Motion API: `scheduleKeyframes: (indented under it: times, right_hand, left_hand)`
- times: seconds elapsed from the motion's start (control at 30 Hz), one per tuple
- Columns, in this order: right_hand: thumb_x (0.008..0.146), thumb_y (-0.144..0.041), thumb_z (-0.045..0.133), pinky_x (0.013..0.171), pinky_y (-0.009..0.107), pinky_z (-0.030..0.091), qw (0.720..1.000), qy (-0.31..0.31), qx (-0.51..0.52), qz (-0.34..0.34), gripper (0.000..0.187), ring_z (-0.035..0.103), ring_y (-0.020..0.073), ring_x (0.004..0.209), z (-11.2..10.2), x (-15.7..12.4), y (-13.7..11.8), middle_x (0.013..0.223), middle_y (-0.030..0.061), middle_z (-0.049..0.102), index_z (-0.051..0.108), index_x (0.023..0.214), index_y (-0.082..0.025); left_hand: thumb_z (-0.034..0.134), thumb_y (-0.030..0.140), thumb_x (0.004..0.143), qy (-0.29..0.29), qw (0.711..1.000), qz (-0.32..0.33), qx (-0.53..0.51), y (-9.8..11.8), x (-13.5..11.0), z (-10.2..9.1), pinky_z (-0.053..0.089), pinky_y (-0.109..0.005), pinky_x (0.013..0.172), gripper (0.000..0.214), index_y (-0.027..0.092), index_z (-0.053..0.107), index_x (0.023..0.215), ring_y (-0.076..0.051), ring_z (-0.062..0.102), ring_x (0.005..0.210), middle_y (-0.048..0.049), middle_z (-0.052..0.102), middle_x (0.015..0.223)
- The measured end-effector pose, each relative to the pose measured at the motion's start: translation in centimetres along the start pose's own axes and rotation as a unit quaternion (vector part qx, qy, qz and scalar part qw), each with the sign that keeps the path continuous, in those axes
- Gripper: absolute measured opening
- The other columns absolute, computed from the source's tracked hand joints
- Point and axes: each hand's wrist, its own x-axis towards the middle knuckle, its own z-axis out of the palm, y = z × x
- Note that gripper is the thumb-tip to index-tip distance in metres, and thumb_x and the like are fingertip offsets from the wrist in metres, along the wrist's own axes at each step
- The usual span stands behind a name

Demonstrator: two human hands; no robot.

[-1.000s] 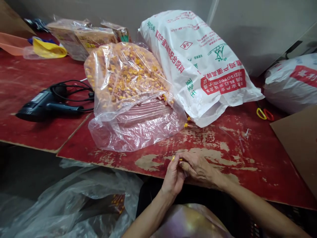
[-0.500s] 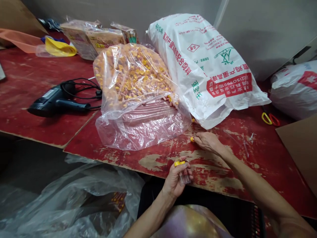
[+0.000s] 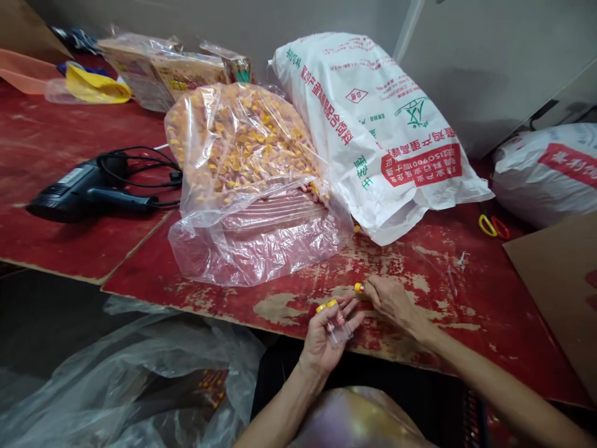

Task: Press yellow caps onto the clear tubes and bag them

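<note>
My left hand point(image 3: 323, 336) is palm up near the table's front edge, its thumb pressed over a small clear plastic sleeve point(image 3: 342, 336). Two yellow-topped pieces point(image 3: 332, 303) with red-and-white bodies show in the sleeve, and the other fingers are spread. Just to the right, my right hand point(image 3: 390, 303) pinches a single yellow-topped piece point(image 3: 359, 287) between thumb and fingertips. Most of that piece's body is hidden by the fingers. Beyond both hands a large clear bag point(image 3: 256, 249) holds many similar yellow-topped pieces.
A white printed sack point(image 3: 373, 130) leans behind the clear bag. To the left lies a black heat gun point(image 3: 88, 190) with its coiled cord. Scissors point(image 3: 494, 226) and a cardboard sheet point(image 3: 559, 280) are at the right. Another plastic bag point(image 3: 140, 386) hangs below the table edge.
My right hand has brought the yellow-topped piece back towards my left hand. My left fingers have opened out, showing more of the sleeve. The view has shifted slightly right.
</note>
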Motion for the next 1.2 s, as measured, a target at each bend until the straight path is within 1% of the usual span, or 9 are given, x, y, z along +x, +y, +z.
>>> scheduleKeyframes:
  times: [0.17, 0.27, 0.33, 0.5, 0.63, 0.73, 0.87, 1.07, 1.2]
  right_hand:
    - [0.097, -0.026, 0.032, 0.075, 0.027, 0.044, 0.967, 0.102, 0.159, -0.168, 0.031, 0.057, 0.0165, 0.084, 1.1, -1.1, -2.0, 0.094, 0.0079, 0.064, 0.061, 0.101, -0.018]
    - [0.095, -0.024, 0.032, 0.079, 0.031, 0.043, 0.977, 0.180, 0.077, -0.088, 0.033, 0.054, 0.0208, 0.091, 0.9, 2.8, -0.2, 0.100, 0.0129, 0.062, 0.062, 0.105, -0.013]
    - [0.092, -0.022, 0.037, 0.086, 0.037, 0.038, 0.981, 0.190, -0.033, -0.009, 0.035, 0.051, 0.0265, 0.100, 0.6, 6.3, 1.7, 0.111, 0.0174, 0.060, 0.058, 0.117, -0.008]
    - [0.090, -0.018, 0.038, 0.086, 0.038, 0.031, 0.983, 0.051, -0.151, 0.089, 0.040, 0.053, 0.0284, 0.099, -0.6, 11.4, 3.7, 0.108, 0.0180, 0.062, 0.053, 0.126, -0.009]
    - [0.094, -0.022, 0.033, 0.070, 0.029, 0.032, 0.989, -0.002, -0.134, 0.069, 0.034, 0.058, 0.0212, 0.083, -2.0, 9.9, 3.2, 0.093, 0.0124, 0.067, 0.063, 0.109, -0.014]
    - [0.095, -0.034, 0.033, 0.059, 0.026, 0.028, 0.990, -0.097, -0.095, 0.041, 0.038, 0.059, 0.0171, 0.069, -2.8, 7.4, 2.6, 0.080, 0.0072, 0.068, 0.066, 0.085, -0.019]
    - [0.090, -0.028, 0.040, 0.056, 0.026, 0.024, 0.973, -0.202, -0.107, 0.016, 0.026, 0.062, 0.0181, 0.068, -2.9, 5.5, 0.8, 0.079, 0.0094, 0.069, 0.064, 0.085, -0.017]
    - [0.088, -0.020, 0.041, 0.053, 0.027, 0.023, 0.974, -0.188, -0.129, 0.015, 0.021, 0.063, 0.0181, 0.066, -2.6, 5.0, -0.8, 0.075, 0.0085, 0.069, 0.062, 0.084, -0.017]
    - [0.092, -0.026, 0.035, 0.053, 0.024, 0.033, 0.996, -0.052, -0.040, -0.057, 0.029, 0.059, 0.0148, 0.058, -0.2, 2.5, -1.5, 0.070, 0.0048, 0.066, 0.062, 0.082, -0.019]
  left_hand:
    - [0.058, 0.009, 0.072, 0.010, 0.999, 0.044, -0.029, 0.7, -0.3, -0.4, 0.051, -0.048, 0.085, 0.013, 0.014, 0.066, 0.081, -0.023, 0.067, 0.084, -0.0102, 0.071, 0.091]
    - [0.059, 0.011, 0.074, 0.023, 0.998, 0.060, -0.026, 1.4, -0.6, -0.6, 0.050, -0.053, 0.085, 0.011, 0.015, 0.066, 0.081, -0.024, 0.067, 0.079, -0.0082, 0.071, 0.086]
    - [0.059, 0.012, 0.074, 0.020, 0.997, 0.066, -0.019, 1.7, -0.9, -0.8, 0.050, -0.053, 0.085, 0.010, 0.015, 0.066, 0.081, -0.023, 0.068, 0.076, -0.0077, 0.071, 0.084]
    - [0.056, 0.013, 0.077, 0.028, 0.998, 0.055, -0.001, 1.4, -1.5, -1.1, 0.053, -0.051, 0.082, 0.012, 0.014, 0.065, 0.085, -0.022, 0.068, 0.073, -0.0072, 0.070, 0.083]
    - [0.056, 0.015, 0.077, 0.037, 0.999, 0.037, 0.004, 1.4, -1.3, -1.3, 0.055, -0.045, 0.075, 0.015, 0.013, 0.064, 0.090, -0.020, 0.067, 0.067, -0.0070, 0.070, 0.080]
    - [0.057, 0.017, 0.076, 0.019, 0.999, 0.027, 0.002, 1.5, -0.9, -1.6, 0.055, -0.041, 0.069, 0.021, 0.013, 0.063, 0.096, -0.019, 0.065, 0.064, -0.0076, 0.069, 0.079]
    - [0.056, 0.016, 0.076, -0.004, 1.000, 0.008, -0.004, 1.3, -0.4, -1.6, 0.055, -0.039, 0.067, 0.021, 0.010, 0.064, 0.094, -0.020, 0.065, 0.065, -0.0093, 0.069, 0.080]
    - [0.057, 0.016, 0.075, -0.031, 1.000, 0.005, -0.001, 0.8, 0.0, -1.1, 0.054, -0.037, 0.071, 0.017, 0.009, 0.066, 0.088, -0.021, 0.066, 0.080, -0.0126, 0.069, 0.096]
    - [0.060, 0.015, 0.073, -0.052, 0.998, 0.028, -0.028, 0.9, -0.3, -1.6, 0.053, -0.039, 0.077, 0.017, 0.010, 0.067, 0.087, -0.022, 0.065, 0.086, -0.0120, 0.069, 0.095]
